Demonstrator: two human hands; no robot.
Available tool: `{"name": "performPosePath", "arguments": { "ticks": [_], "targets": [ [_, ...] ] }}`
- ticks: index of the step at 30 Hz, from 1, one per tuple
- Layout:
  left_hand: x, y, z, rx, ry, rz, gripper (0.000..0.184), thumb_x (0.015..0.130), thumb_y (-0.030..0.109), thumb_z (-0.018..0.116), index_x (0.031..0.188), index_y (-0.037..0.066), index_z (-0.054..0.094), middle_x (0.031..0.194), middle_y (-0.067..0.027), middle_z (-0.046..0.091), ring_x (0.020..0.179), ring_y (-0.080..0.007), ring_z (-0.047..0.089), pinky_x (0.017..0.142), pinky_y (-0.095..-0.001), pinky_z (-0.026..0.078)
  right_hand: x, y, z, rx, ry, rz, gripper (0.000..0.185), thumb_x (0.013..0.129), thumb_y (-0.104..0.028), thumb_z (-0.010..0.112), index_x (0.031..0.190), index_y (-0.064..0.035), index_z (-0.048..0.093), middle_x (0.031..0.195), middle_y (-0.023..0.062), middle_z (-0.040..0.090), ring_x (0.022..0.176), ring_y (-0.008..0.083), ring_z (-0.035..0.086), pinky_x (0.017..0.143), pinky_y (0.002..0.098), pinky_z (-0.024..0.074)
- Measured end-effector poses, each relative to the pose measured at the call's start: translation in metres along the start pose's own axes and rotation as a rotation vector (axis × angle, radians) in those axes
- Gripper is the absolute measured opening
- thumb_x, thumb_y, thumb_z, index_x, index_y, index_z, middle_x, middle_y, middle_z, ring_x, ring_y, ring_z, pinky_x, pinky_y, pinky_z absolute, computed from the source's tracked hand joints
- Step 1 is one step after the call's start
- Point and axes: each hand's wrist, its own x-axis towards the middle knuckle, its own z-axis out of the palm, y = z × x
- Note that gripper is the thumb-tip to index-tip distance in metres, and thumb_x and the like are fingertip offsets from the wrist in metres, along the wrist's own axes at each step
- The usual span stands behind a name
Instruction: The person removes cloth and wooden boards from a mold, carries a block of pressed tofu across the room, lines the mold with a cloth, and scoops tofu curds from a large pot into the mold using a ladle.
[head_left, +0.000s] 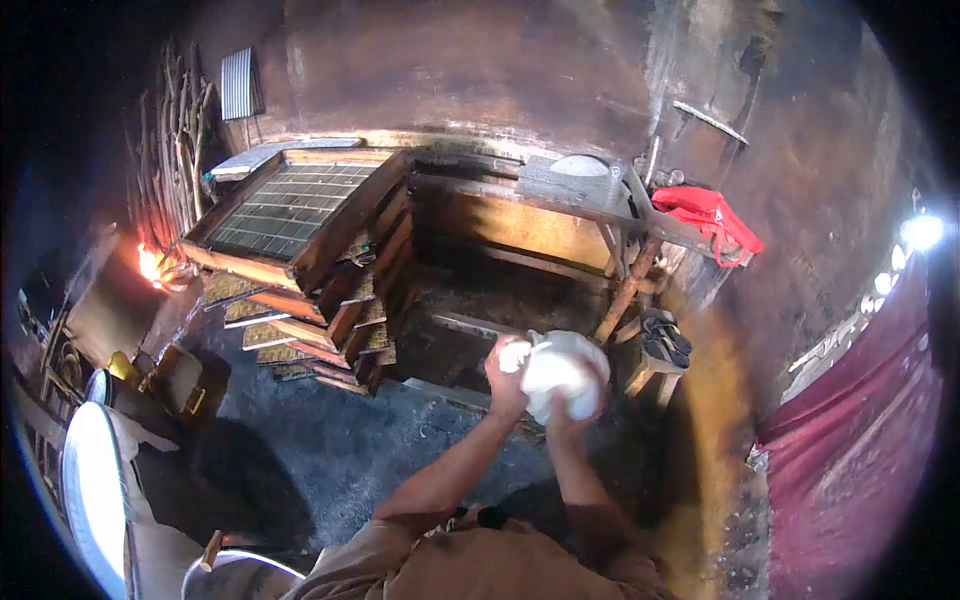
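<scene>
In front of me, above the dark floor, is a round, full-looking white cloth bundle [563,368]. My left hand [505,388] is closed around a bunched white end at the bundle's left side. My right hand [570,402] lies against the near lower side of the bundle, its fingers smeared by motion. What the cloth contains is hidden. Both forearms reach forward from my body at the bottom of the view.
Stacked wooden trays [345,215] with woven mats stand left of centre. Fire [152,265] burns beyond them, near upright sticks [185,130]. A red bag [705,220] lies on a wooden bench at right. Below it is a small stool [660,365]. A maroon curtain [850,470] hangs far right.
</scene>
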Motion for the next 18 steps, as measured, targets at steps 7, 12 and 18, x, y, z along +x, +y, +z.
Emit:
{"name": "performPosePath", "arguments": {
  "ticks": [7,12,18],
  "targets": [
    [-0.002,0.033,0.052,0.405,-0.897,0.359,0.026,0.053,0.008,0.067,0.077,0.007,0.057,0.080,-0.0077,0.059,0.073,-0.0267,0.058,0.067,-0.0335,0.048,-0.010,0.084,-0.058,1.151,-0.019,1.065,0.037,0.088,-0.035,0.047,0.106,-0.0040,0.053,0.100,0.0079,0.058,0.085,0.0215,0.059,0.073,0.0349,0.0498],
    [-0.034,0.032,0.099,0.585,-1.462,0.580,0.049,0.043,0.018,0.072,0.090,0.014,0.059,0.091,-0.0058,0.059,0.082,-0.0285,0.059,0.066,-0.0406,0.048,-0.004,0.094,-0.119,0.824,-0.223,1.302,0.028,0.083,-0.030,0.056,0.093,-0.0037,0.059,0.087,0.0047,0.061,0.077,0.0166,0.059,0.067,0.0322,0.0490],
    [-0.078,0.022,0.177,0.709,-2.131,0.496,0.039,0.045,0.018,0.070,0.082,0.011,0.062,0.078,-0.0089,0.062,0.073,-0.0301,0.062,0.060,-0.0435,0.048,0.042,0.102,-0.176,0.505,-0.772,1.277,0.023,0.081,-0.026,0.059,0.087,-0.0035,0.061,0.081,0.0039,0.061,0.075,0.0146,0.058,0.065,0.0309,0.0483]
  ]
}}
